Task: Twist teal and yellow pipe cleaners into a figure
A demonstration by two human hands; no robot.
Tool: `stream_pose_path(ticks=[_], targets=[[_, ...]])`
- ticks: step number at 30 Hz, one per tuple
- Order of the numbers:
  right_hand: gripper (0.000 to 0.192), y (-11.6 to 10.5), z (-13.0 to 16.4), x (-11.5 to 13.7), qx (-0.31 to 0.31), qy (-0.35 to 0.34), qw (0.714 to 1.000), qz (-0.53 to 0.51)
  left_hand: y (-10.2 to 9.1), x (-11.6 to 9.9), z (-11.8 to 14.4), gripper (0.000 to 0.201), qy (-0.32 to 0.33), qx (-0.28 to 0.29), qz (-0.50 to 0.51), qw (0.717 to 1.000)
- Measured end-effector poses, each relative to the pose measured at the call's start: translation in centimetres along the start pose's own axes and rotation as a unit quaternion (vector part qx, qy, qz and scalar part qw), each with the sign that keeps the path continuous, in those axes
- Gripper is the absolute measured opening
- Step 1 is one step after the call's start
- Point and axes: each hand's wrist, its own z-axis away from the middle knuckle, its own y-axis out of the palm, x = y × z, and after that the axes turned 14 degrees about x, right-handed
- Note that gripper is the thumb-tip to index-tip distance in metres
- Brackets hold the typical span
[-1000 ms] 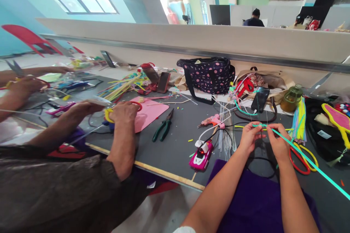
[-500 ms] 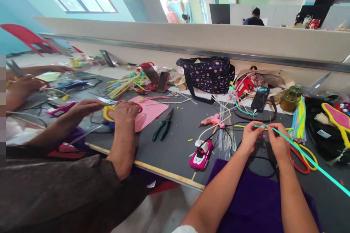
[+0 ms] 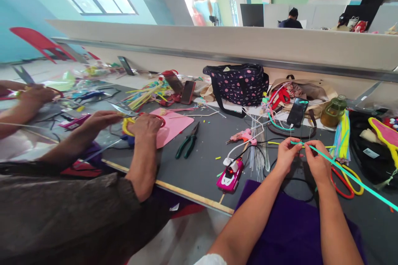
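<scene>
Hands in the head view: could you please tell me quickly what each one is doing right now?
Left hand: closed, pinching the end of the green pipe cleaner.
Right hand: closed, pinching the same green pipe cleaner beside it.

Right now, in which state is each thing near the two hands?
left hand: pinching the teal strip
right hand: pinching the same strip
teal strip: held, stretched to the right
pliers: lying flat, jaws slightly apart
phone: propped, screen dark
polka-dot bag: upright
</scene>
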Motion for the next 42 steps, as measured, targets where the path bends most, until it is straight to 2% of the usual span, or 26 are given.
stream_pose_path(ticks=[8, 16, 19, 22, 26, 30, 34, 37, 40, 42], targets=[[0.018, 0.1, 0.0, -0.1, -0.001, -0.023, 1.0, -0.007, -0.2, 0.3, -0.2, 0.038, -0.014, 0.004, 0.04, 0.999], [0.012, 0.1, -0.1, 0.3, 0.006, -0.061, 0.996, -0.058, -0.8, 0.4, -0.6, 0.038, -0.047, -0.013, 0.118, 0.992], [0.013, 0.3, -0.1, 0.5, 0.01, -0.034, 0.994, -0.102, -1.1, 0.4, -0.8, 0.039, -0.06, -0.013, 0.155, 0.986], [0.017, 0.6, -0.2, 0.2, -0.004, 0.031, 0.988, -0.151, -1.3, 0.3, -0.8, 0.037, -0.069, -0.014, 0.185, 0.98], [0.024, 0.8, -0.4, -0.4, -0.007, 0.095, 0.969, -0.228, -1.4, 0.1, -0.7, 0.033, -0.089, 0.007, 0.215, 0.973], [0.028, 1.0, -0.6, -0.8, -0.008, 0.142, 0.934, -0.329, -1.4, 0.1, -0.7, 0.031, -0.103, 0.026, 0.219, 0.97], [0.033, 1.4, -0.7, -0.9, -0.005, 0.18, 0.889, -0.422, -1.5, 0.3, -0.7, 0.034, -0.091, 0.028, 0.19, 0.977], [0.035, 1.5, -0.7, -0.7, 0.017, 0.194, 0.873, -0.447, -1.4, 0.3, -0.6, 0.035, -0.077, 0.018, 0.156, 0.985], [0.04, 1.3, -0.6, -0.7, 0.065, 0.197, 0.892, -0.402, -1.2, 0.0, -0.5, 0.035, -0.062, -0.001, 0.127, 0.99], [0.043, 1.0, -0.4, -0.7, 0.068, 0.165, 0.933, -0.313, -1.1, -0.2, -0.5, 0.036, -0.054, -0.014, 0.119, 0.991]])
